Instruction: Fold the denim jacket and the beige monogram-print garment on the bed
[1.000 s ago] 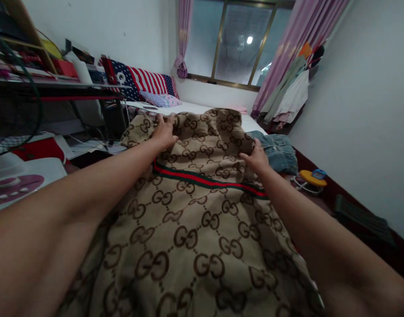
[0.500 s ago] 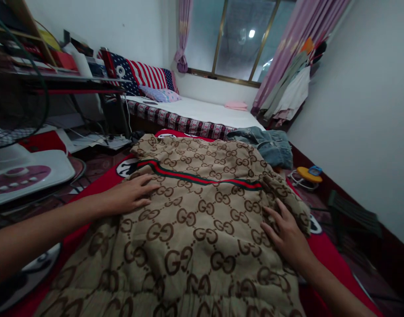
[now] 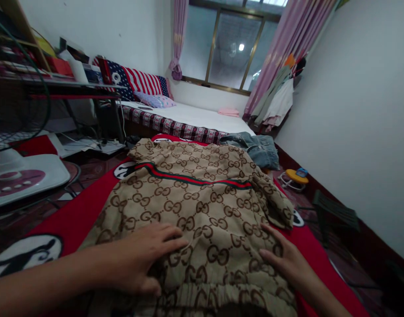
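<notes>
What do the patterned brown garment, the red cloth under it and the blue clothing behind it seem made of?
Garment: matte fabric, probably woven, given its soft wrinkles; fibre unclear. Red cloth: matte textile, perhaps fleecy, from its flat, shineless colour. Blue clothing: probably denim, given its faded, uneven blue.

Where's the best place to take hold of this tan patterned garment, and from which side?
Likely its gathered band, near both ends and from your side: the garment lies spread on the red cloth, that band crosses its near part, and its puckers should pinch easily.
</notes>
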The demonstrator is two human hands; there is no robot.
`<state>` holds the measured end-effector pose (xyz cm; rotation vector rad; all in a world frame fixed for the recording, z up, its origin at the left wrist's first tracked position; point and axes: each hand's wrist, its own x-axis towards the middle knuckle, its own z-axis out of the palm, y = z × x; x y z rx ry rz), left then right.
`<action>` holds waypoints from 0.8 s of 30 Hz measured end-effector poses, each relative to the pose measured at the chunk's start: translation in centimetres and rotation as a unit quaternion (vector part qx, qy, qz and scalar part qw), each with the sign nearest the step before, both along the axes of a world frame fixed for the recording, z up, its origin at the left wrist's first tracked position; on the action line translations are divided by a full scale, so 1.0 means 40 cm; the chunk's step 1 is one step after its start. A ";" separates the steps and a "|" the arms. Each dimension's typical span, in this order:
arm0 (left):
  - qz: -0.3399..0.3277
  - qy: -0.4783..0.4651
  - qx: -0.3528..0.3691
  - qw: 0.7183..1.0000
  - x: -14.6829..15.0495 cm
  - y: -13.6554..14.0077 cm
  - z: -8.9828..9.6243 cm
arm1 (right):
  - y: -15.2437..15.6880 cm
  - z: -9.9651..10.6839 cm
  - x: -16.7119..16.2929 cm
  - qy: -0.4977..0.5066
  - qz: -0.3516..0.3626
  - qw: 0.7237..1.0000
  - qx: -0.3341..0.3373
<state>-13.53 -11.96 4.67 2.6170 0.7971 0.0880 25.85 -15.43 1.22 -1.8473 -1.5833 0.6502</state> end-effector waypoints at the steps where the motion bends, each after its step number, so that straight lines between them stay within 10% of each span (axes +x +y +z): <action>1: -0.004 0.004 -0.003 1.000 0.012 -0.009 -0.002 | 0.000 0.024 0.004 0.012 -0.011 1.000 0.003; 8: -0.090 -0.001 -0.115 0.989 0.055 -0.015 0.034 | -0.023 0.060 0.022 -0.033 0.022 0.999 0.004; 13: -0.128 0.089 -0.252 0.955 0.113 0.082 0.100 | 0.014 0.064 0.022 -0.340 0.076 0.934 -0.085; 19: 0.142 -0.093 0.086 0.982 0.262 0.243 -0.020 | 0.177 0.133 -0.123 -0.345 0.146 0.919 0.121; 24: 0.042 -0.091 0.147 0.984 0.340 0.243 -0.176 | 0.313 -0.010 -0.183 -0.256 0.206 0.929 0.171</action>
